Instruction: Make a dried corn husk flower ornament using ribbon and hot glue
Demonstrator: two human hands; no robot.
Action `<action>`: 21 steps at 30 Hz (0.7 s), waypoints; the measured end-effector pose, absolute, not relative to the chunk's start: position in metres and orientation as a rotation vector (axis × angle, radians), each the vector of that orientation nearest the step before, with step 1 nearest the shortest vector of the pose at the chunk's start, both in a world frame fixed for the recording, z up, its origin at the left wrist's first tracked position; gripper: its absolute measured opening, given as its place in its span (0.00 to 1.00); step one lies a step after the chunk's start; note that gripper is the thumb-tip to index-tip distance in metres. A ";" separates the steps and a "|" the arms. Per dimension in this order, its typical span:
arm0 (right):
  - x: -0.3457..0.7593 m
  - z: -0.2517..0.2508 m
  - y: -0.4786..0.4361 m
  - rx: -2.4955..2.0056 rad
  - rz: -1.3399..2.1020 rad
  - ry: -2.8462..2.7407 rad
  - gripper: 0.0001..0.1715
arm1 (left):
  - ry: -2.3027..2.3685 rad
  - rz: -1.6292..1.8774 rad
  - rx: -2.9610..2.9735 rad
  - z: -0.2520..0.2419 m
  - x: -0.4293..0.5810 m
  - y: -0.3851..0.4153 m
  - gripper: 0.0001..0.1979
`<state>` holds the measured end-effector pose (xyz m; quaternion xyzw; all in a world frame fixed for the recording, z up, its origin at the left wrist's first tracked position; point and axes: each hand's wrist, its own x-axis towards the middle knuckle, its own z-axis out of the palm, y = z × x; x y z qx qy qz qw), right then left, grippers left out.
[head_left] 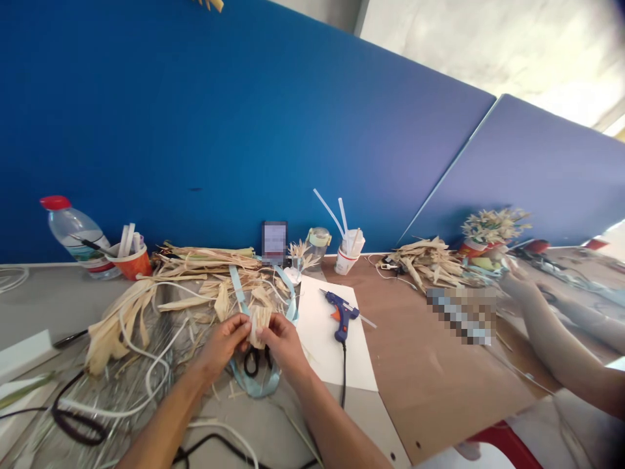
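Between my two hands is a short, pale piece of dried corn husk. My left hand pinches its left edge with thumb and fingers. The right edge is held by my right hand, thumb in front and the other fingers partly hidden behind. Beneath the hands lie black-handled scissors, mostly covered, and a light blue ribbon looping around them. A blue glue gun rests to the right on a white sheet.
Dried husks pile up behind and left, with white cords across them. At the back stand a bottle, an orange cup, a phone and a cup of glue sticks. A co-worker's arms reach in at right.
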<state>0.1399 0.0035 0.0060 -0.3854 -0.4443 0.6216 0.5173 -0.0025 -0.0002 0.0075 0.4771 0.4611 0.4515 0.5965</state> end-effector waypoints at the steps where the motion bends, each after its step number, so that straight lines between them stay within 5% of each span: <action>1: 0.140 0.007 0.003 -0.920 1.485 -1.053 0.12 | 1.081 1.024 1.138 0.007 -0.001 -0.001 0.16; 10: 0.145 0.010 0.002 -0.949 1.556 -0.941 0.11 | 1.012 0.989 1.082 0.004 -0.002 -0.003 0.14; 21: 0.143 0.008 0.000 -1.238 1.188 -1.296 0.05 | 1.070 0.993 1.188 0.010 0.006 -0.001 0.21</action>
